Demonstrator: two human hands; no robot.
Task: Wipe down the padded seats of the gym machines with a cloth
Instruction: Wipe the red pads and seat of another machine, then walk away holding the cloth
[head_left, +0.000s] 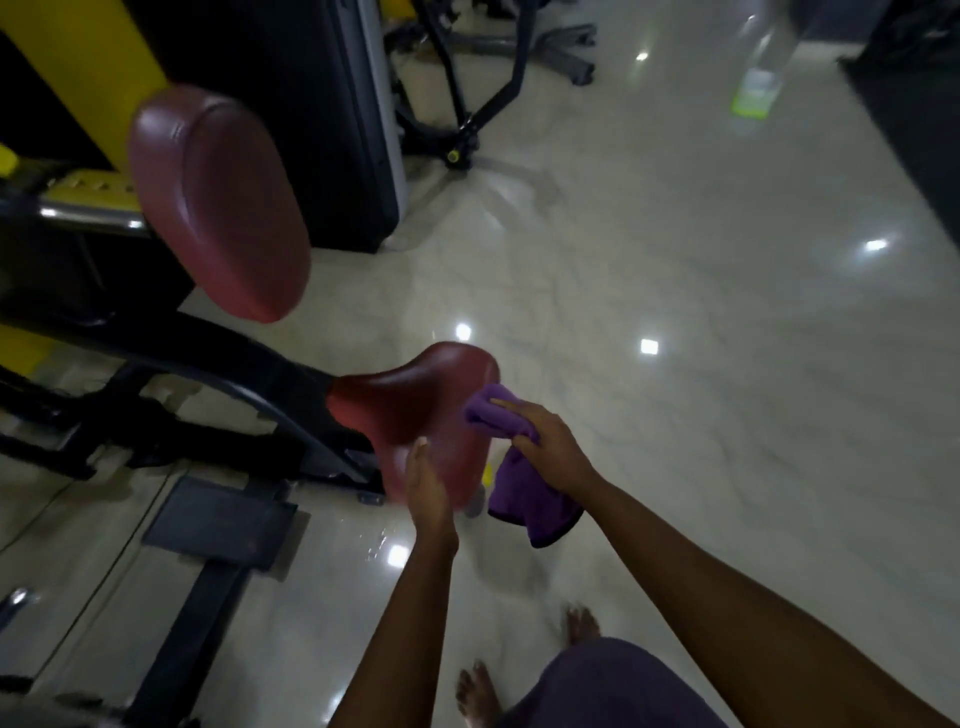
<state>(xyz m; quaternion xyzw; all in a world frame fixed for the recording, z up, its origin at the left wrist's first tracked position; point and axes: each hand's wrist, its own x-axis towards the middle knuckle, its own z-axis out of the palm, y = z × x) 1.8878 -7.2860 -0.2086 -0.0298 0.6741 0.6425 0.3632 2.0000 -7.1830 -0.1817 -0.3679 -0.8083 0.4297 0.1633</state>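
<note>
A dark red padded seat (410, 410) sits low on a black machine arm at the middle of the view. Above and left of it stands a larger red back pad (218, 202). My right hand (545, 441) grips a purple cloth (524, 488) and holds its bunched top against the seat's right edge, while the rest of the cloth hangs down. My left hand (426, 483) lies with straight fingers on the near edge of the seat.
The black and yellow machine frame (171, 364) fills the left, with a flat footplate (218, 519) below. A clear spray bottle with a green label (758, 78) stands on the glossy tiled floor at the upper right. Bare feet (519, 670) stand at the bottom.
</note>
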